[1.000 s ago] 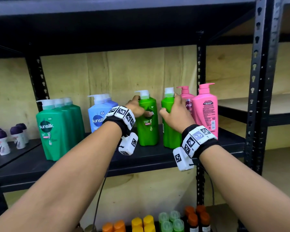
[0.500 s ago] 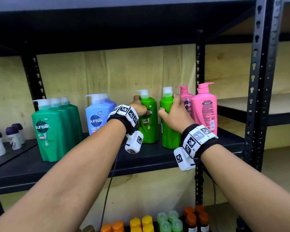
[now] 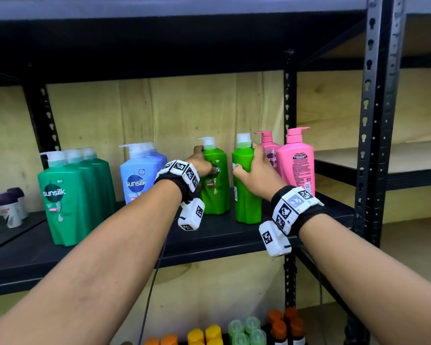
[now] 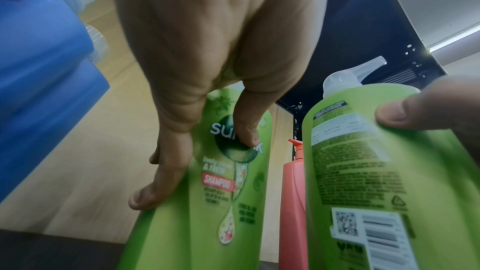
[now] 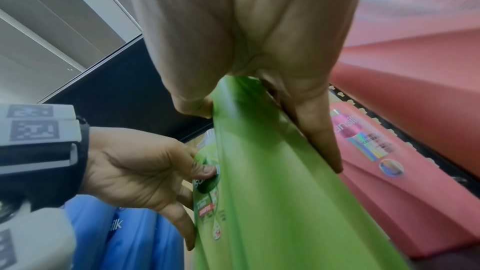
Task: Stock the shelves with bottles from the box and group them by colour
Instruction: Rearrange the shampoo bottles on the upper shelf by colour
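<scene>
On a black metal shelf (image 3: 224, 241), going left to right: small purple-capped bottles (image 3: 11, 207) at the far left, then three dark green pump bottles (image 3: 67, 197) marked "sunsilk", then blue pump bottles (image 3: 138, 178), also "sunsilk". A strip of bare shelf separates the blue bottles from the left hand (image 3: 201, 165), whose fingers (image 4: 155, 182) wrap the side of a light green bottle (image 3: 215, 180) while the thumb presses its front label, which reads "SHAMPOO" under the partly covered brand name. Just right of that thumb, with a narrow gap between, stands a second light green bottle (image 3: 246, 192), turned so its back label of small print, a QR code and a barcode faces out; the print is too blurred to read. The right hand (image 3: 255, 174) grips it, thumb on the near edge and fingers (image 5: 315, 130) down its far side. Those fingers lie close against two pink pump bottles (image 3: 295, 163), the rear one showing "sunsilk". Right of the pink bottles comes a little bare shelf, then a black upright post (image 3: 373, 120). Both green bottles stand well back from the shelf's front edge.
</scene>
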